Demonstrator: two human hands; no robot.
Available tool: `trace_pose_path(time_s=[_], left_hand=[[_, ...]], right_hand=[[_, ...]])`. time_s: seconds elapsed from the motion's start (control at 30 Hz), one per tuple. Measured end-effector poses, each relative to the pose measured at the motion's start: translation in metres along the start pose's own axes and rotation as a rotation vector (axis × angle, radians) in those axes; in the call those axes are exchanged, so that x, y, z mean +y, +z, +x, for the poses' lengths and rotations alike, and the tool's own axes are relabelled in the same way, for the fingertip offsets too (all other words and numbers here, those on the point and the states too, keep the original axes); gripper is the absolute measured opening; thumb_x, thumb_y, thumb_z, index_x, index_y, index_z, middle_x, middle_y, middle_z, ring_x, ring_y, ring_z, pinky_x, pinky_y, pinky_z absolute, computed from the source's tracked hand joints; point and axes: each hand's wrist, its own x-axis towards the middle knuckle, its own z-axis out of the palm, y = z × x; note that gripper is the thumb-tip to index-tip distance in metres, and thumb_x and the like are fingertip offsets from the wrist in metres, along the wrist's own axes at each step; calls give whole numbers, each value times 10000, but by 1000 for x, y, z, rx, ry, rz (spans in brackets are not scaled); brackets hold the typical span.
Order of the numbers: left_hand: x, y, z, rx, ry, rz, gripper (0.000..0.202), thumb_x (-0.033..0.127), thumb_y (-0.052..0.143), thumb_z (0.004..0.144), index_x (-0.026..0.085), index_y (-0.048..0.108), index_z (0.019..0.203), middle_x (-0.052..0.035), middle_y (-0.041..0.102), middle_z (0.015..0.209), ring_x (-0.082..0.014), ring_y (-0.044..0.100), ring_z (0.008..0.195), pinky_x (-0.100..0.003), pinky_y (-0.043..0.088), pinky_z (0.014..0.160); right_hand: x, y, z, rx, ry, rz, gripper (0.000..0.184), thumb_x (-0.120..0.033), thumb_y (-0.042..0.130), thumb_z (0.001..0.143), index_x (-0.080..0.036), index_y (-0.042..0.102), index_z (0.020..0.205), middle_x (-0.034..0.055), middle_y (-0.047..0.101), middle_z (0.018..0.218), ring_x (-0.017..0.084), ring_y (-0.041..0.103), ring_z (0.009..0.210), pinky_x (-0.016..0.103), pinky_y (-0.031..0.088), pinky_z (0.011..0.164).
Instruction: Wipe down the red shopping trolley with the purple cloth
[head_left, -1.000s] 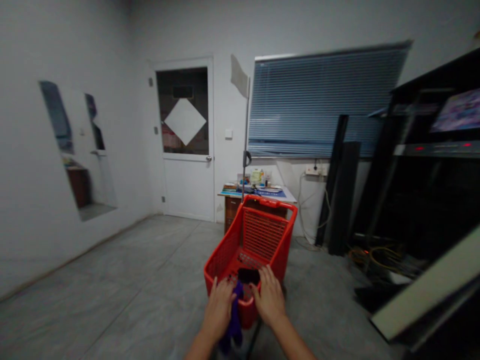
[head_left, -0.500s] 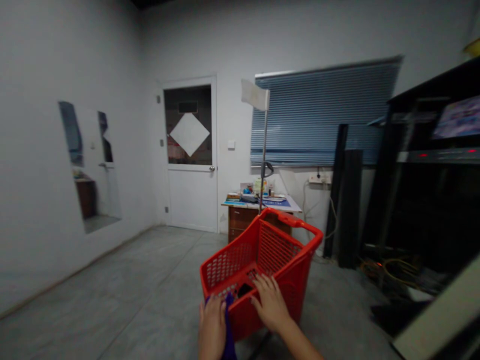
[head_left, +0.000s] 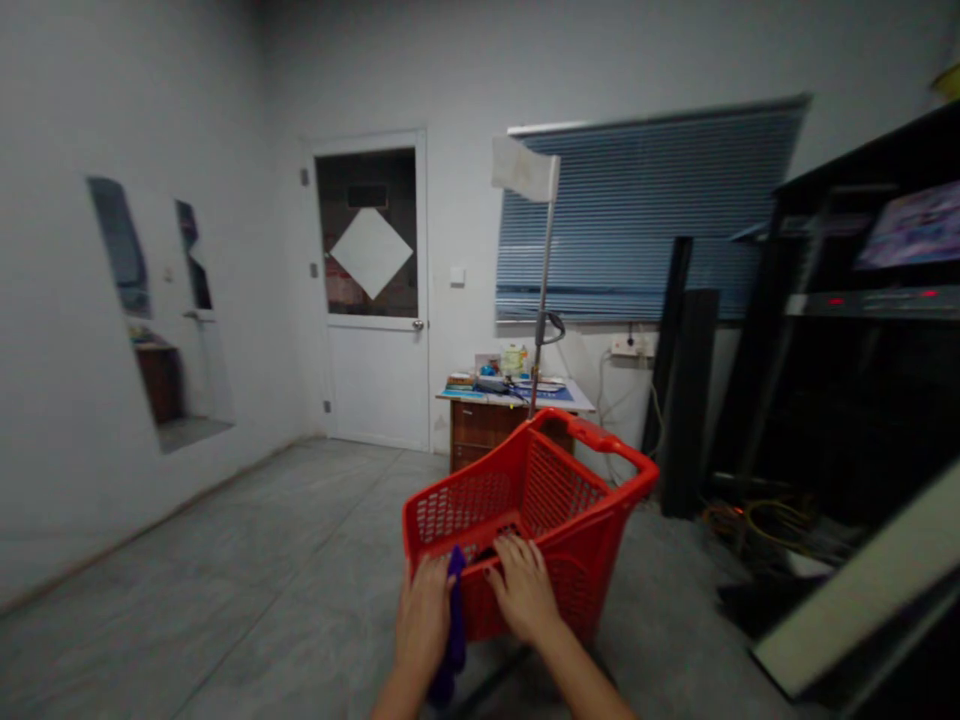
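Observation:
A red plastic shopping cart [head_left: 570, 500] stands on the grey floor in front of me, angled to the right. A thin pole with a white flag [head_left: 525, 170] rises from its far side. My left hand [head_left: 424, 620] grips the near rim of the cart and pinches a purple cloth [head_left: 454, 625] that hangs down from it. My right hand [head_left: 521, 590] rests closed on the same rim, just right of the left hand. A dark object inside the basket is mostly hidden by my hands.
A white door [head_left: 373, 290] with a dark window faces me. A small wooden desk [head_left: 499, 415] with clutter stands under blue blinds [head_left: 637, 215]. Black panels [head_left: 686, 390], cables [head_left: 765, 520] and dark shelving [head_left: 870, 330] crowd the right side. Bare floor [head_left: 247, 580] lies to the left.
The cart has swung to the right, and its flag pole now leans right. Both hands stayed on the near rim and the purple cloth stayed in my left hand.

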Motion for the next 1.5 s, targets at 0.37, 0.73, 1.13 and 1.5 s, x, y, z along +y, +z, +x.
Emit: trace_pose_path(time_s=[0.37,0.73,1.13,1.5], left_hand=[[33,10,36,-31,-69,-32,380,199,360,968,196,646,1219,-93,688,1223,-233,576,1203,-547,264,1158],[0,6,28,-26,-119,1,425,226,305,981,165,626,1253,-99,668,1265,-272,514,1290,-558,276,1150],[-18,-1,29,-78,-3,-22,400,238,337,983,223,609,1276,-58,661,1289,-255,535,1276,-570,191,1183],[88,25,53,-48,-62,106,381,200,348,981,144,648,1209,-120,680,1225,-281,551,1240,-558,299,1138]], right_hand=[[-15,10,17,3,93,12,550,-502,299,982,-211,538,1382,59,517,1449,277,358,1398,471,145,1194],[-20,15,17,3,119,5,609,-550,329,959,-180,508,1408,79,495,1464,301,330,1408,481,120,1197],[54,-49,22,-8,121,-156,635,-499,256,980,-101,493,1415,110,454,1493,274,328,1419,431,137,1196],[44,-36,13,61,169,-181,741,-597,314,936,-58,487,1414,148,481,1465,338,322,1408,432,111,1192]])
